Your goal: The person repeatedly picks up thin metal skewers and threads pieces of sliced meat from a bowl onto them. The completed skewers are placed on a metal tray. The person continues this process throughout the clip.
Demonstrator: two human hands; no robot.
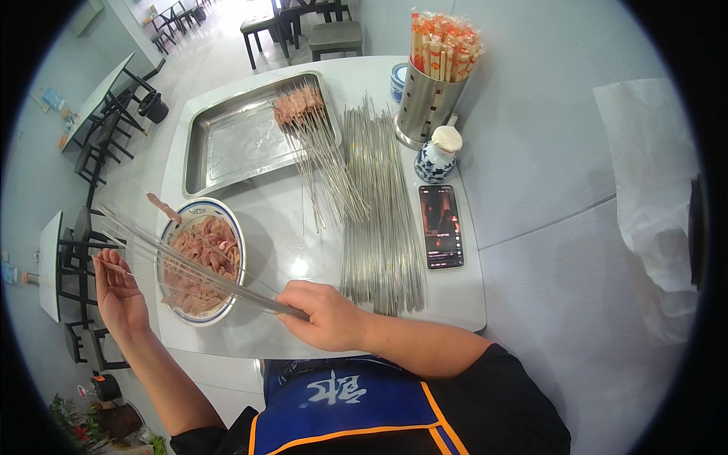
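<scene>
My right hand (321,315) grips a bundle of thin metal skewers (250,293) near one end; they fan out to the left over a patterned bowl of raw meat strips (207,250). One skewer in the fan carries a piece of meat (164,208) above the bowl's rim. Left of the bowl, my left hand (121,293) holds a small strip of meat (114,266) between its fingers, at a skewer's tip. Behind the bowl, loaded meat skewers (298,105) rest on the right side of a metal tray (190,153), their bare ends over its edge. Many bare skewers (378,210) lie right of them.
Along the table's right side are a phone (442,227) with its screen lit, a blue-and-white ceramic jar (435,162) and a perforated metal holder (429,105) of wrapped chopsticks (446,48). A small blue-and-white cup (398,82) stands behind. The wall is close on the right.
</scene>
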